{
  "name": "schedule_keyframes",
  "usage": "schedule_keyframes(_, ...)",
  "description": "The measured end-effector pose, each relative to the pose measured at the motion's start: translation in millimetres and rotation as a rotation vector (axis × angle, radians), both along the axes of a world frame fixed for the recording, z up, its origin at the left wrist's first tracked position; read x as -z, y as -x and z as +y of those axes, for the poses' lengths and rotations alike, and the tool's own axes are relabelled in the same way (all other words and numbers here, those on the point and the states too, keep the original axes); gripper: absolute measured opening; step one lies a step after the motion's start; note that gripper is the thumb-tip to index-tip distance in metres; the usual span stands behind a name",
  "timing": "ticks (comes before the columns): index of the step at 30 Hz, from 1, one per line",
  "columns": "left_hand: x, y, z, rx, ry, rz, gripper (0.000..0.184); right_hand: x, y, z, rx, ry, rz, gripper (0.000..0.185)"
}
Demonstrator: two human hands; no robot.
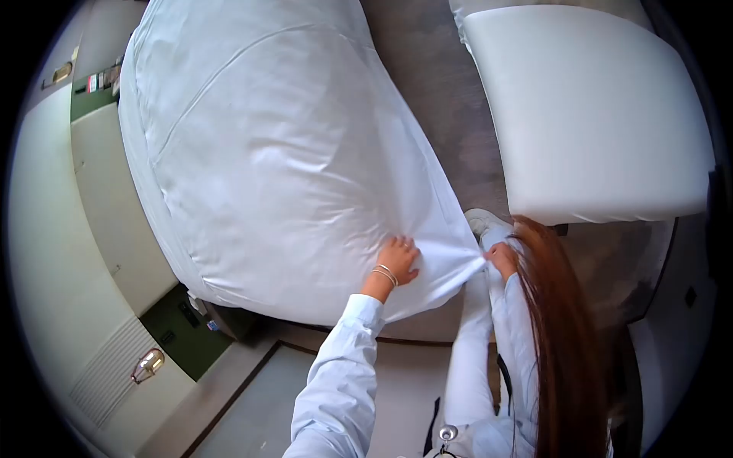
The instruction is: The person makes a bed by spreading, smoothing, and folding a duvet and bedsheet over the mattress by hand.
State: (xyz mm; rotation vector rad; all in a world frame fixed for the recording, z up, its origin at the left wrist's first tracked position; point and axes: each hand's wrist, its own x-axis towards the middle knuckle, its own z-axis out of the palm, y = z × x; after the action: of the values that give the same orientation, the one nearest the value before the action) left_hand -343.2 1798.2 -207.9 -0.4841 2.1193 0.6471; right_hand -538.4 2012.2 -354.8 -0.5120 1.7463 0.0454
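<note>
A white bed sheet (267, 153) covers the mattress, with creases gathered around my left hand (398, 259). That hand rests on top of the sheet near the bed's edge, fingers apart and slightly bent, bracelets at its wrist. Beyond the mattress edge, my right hand (502, 260) pinches the sheet's loose side. The cloth is drawn out taut into a point between the bed and my right fingers. Long hair hangs over part of my right arm.
A second bed (592, 114) with a white cover stands to the right, across a strip of grey-brown carpet (450, 99). Along the left are a pale headboard panel (118, 198), a wall lamp (147, 366) and a dark nightstand (233, 322). My white shoe (482, 220) is between the beds.
</note>
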Motion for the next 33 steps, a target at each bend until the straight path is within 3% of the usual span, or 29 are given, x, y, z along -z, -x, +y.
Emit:
schedule_keyframes(1,-6,-6,18,-0.017,0.001,0.004,0.048,-6,9,0,-0.017,0.001,0.004,0.027)
schedule_keyframes(3,-17,-11,46,-0.022,-0.050,0.368,0.047,-20,32,-9,-0.060,0.125,0.053,0.022)
schedule_keyframes(4,-28,-9,49,-0.027,-0.049,0.422,0.046,-28,38,-13,-0.084,0.180,0.070,0.020)
schedule_keyframes(8,-42,-26,63,0.031,0.051,0.418,0.048,-38,20,-33,-0.164,0.386,0.095,0.013)
schedule_keyframes(10,-37,-39,78,0.059,-0.087,0.115,0.049,-44,-9,-61,-0.326,0.487,0.009,0.013)
schedule_keyframes(11,-27,-54,92,0.044,-0.100,0.110,0.049,-59,-31,-79,-0.438,0.482,-0.071,0.016)
schedule_keyframes(13,5,-88,130,0.312,0.324,-0.059,0.050,-80,-80,-102,-0.702,0.494,-0.198,0.026)
schedule_keyframes(14,12,-97,143,0.394,0.375,-0.113,0.052,-77,-116,-102,-0.806,0.425,-0.279,0.030)
schedule_keyframes(16,17,-92,161,0.357,0.221,-0.203,0.046,-136,-167,-135,-1.130,0.110,-0.446,0.040)
schedule_keyframes(17,19,-96,172,0.335,0.085,-0.305,0.042,-131,-187,-122,-1.146,0.093,-0.450,0.040)
schedule_keyframes(18,23,-104,188,-0.212,-0.113,-0.334,0.040,-125,-208,-107,-1.273,-0.003,-0.326,0.045)
schedule_keyframes(19,27,-113,200,-0.324,-0.232,-0.290,0.042,-119,-234,-94,-1.393,-0.096,-0.199,0.050)
schedule_keyframes(20,11,-121,194,-0.437,-0.347,-0.245,0.044,-107,-237,-69,-1.344,0.040,-0.161,0.048)
schedule_keyframes(21,-10,-129,192,-0.332,-0.404,-0.186,0.048,-92,-242,-52,-1.249,0.070,-0.103,0.047)
schedule_keyframes(22,15,-160,230,-0.109,-0.265,0.049,0.048,-81,-245,-42,-1.059,0.046,-0.017,0.045)
schedule_keyframes(23,6,-181,234,-0.263,-0.452,-0.004,0.047,-78,-246,-37,-0.843,0.038,0.065,0.044)
schedule_keyframes(25,16,-228,267,-0.913,-0.759,-0.057,0.048,-83,-240,-26,-0.504,0.038,0.203,0.041)
schedule_keyframes(28,35,-315,312,-1.208,-0.877,-0.046,0.049,-87,-239,2,-0.465,0.071,0.285,0.038)
schedule_keyframes(30,51,-373,344,-1.237,-0.734,-0.058,0.053,-82,-237,23,-0.582,0.067,0.262,0.037)
schedule_keyframes(31,14,-384,322,-1.422,-0.677,-0.204,0.050,-83,-238,26,-0.638,0.072,0.246,0.036)
schedule_keyframes(32,17,-413,335,-1.384,-0.519,-0.119,0.045,-89,-244,23,-0.694,0.073,0.228,0.035)
schedule_keyframes(33,-2,-433,331,-1.520,-0.495,-0.110,0.039,-99,-254,19,-0.745,0.082,0.209,0.035)
